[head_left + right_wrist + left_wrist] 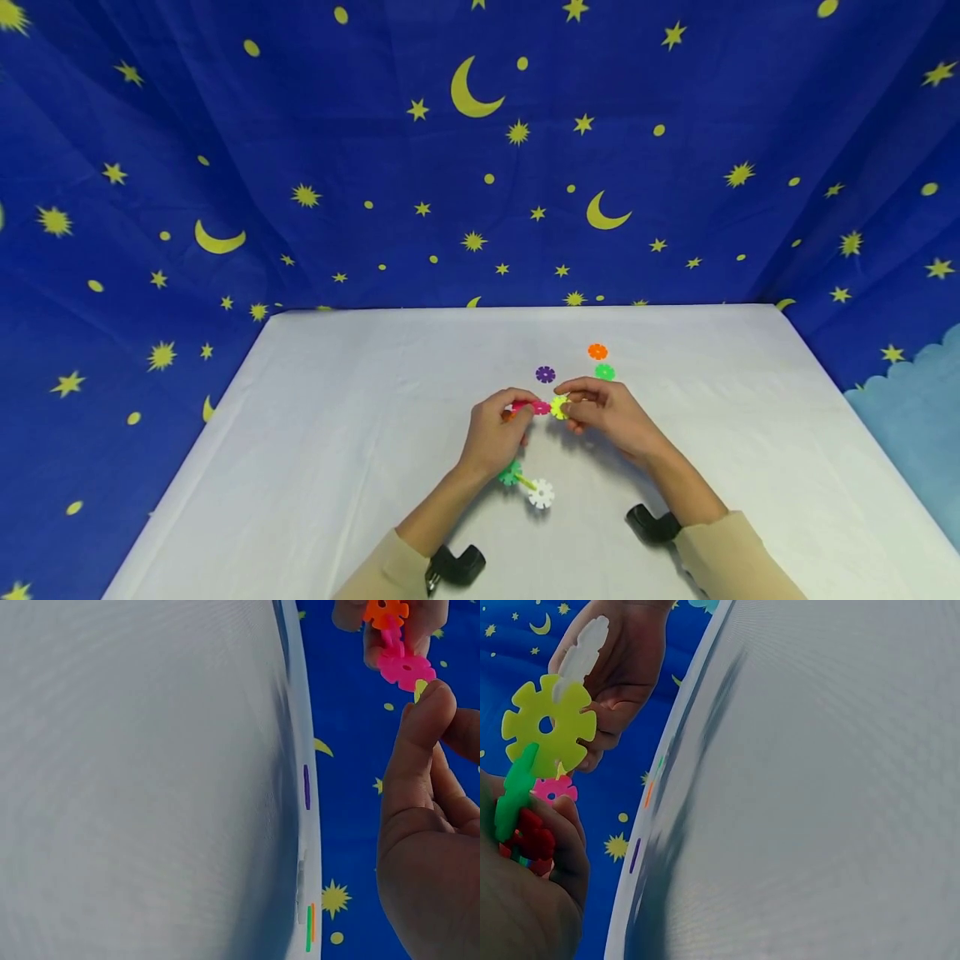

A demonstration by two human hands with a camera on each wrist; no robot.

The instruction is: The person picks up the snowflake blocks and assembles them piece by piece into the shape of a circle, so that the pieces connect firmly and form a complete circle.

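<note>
My left hand (491, 433) grips a chain of notched plastic discs. Its pink disc (540, 408) points toward the right hand, beside an orange disc (384, 615). Below the left hand hang a green disc (511, 473), a yellow disc seen edge-on (527, 482) and a white disc (542, 502). A red disc (534, 838) shows by the palm in the left wrist view. Between thumb and fingers, my right hand (611, 417) pinches another yellow disc (558, 407). That disc meets the pink disc's edge in the right wrist view; whether they are joined I cannot tell.
Loose discs lie on the white table (337, 433) beyond the hands: purple (539, 375), orange (592, 352) and green (604, 377). A blue curtain (375, 167) with yellow moons and stars stands behind the table. Black devices (461, 567) are worn at both wrists.
</note>
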